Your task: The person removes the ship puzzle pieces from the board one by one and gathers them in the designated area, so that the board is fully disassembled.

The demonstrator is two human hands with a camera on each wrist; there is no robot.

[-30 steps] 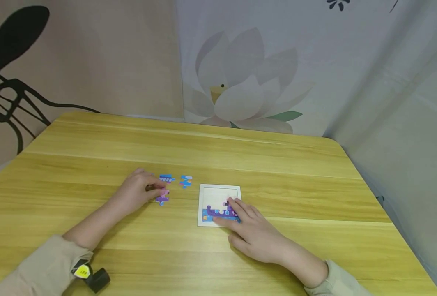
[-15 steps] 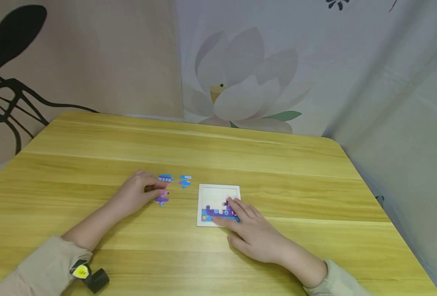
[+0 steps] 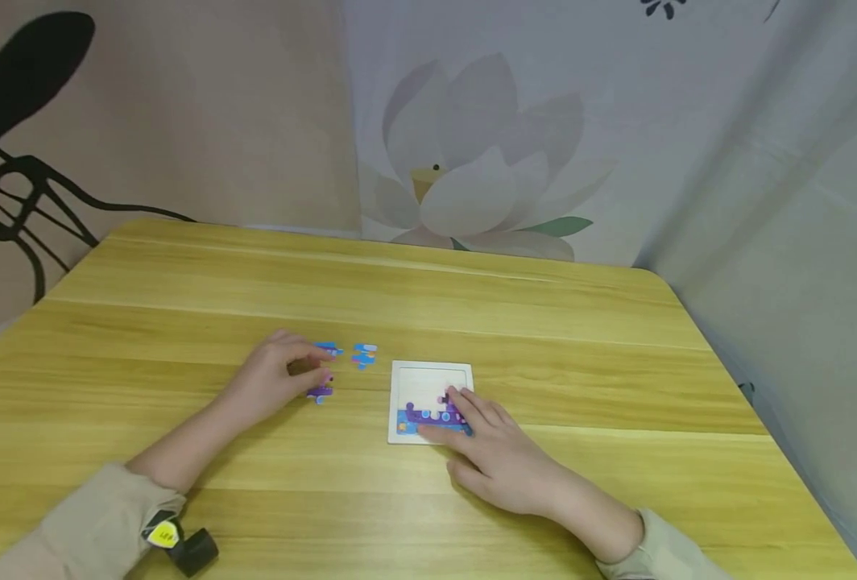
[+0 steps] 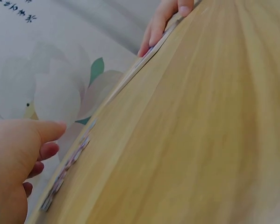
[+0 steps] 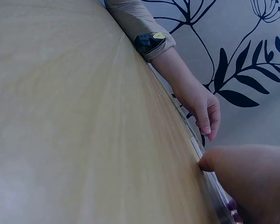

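My left hand [image 3: 272,374] hovers over loose jigsaw pieces, thumb and index finger apart with nothing seen between them. Under its fingertips lies a purple piece [image 3: 320,392], partly hidden. A blue piece [image 3: 336,351] behind it is also partly covered, and another blue piece [image 3: 364,355] lies to its right. Fingers of my right hand [image 3: 504,463] rest on the white-framed puzzle board [image 3: 393,403], over its lower right part. Purple and blue pieces [image 3: 428,417] fill the board's bottom area. In the left wrist view, the loose pieces [image 4: 65,172] appear edge-on beside the left hand.
The wooden table [image 3: 581,346] stretches around the board, with its back edge against a printed curtain [image 3: 501,161]. A black wrist device [image 3: 195,552] with a yellow label sits at the left sleeve.
My left hand has shifted slightly right over the loose pieces, covering more of them, and its thumb and index finger have moved. The right hand and board have stayed put.
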